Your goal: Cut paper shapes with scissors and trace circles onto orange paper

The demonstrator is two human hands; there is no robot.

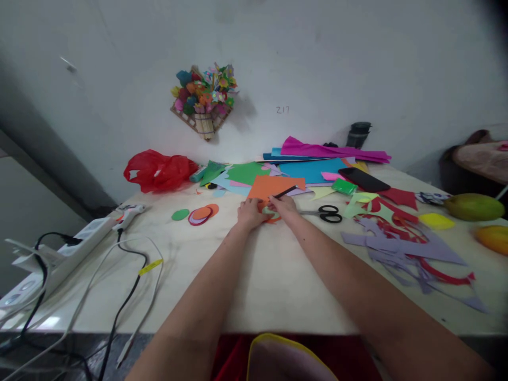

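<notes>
An orange sheet of paper (270,185) lies on the table in front of me. My left hand (251,212) rests on its lower left part, fingers spread over the paper and a small pale green paper piece (270,210). From the right, my right hand (284,208) grips a black pencil (286,191) in a writing hold, close to the left hand. The pencil's lower end is hidden by the fingers. Black-handled scissors (328,214) lie just right of the right hand. Cut paper circles in orange (201,213) and green (180,215) lie to the left.
Lilac and red paper scraps (400,243) spread on the right, near a phone (364,180) and a green mango (474,206). Coloured sheets (311,169) and a red plastic bag (161,170) line the back. A power strip (59,264) with cables occupies the left edge.
</notes>
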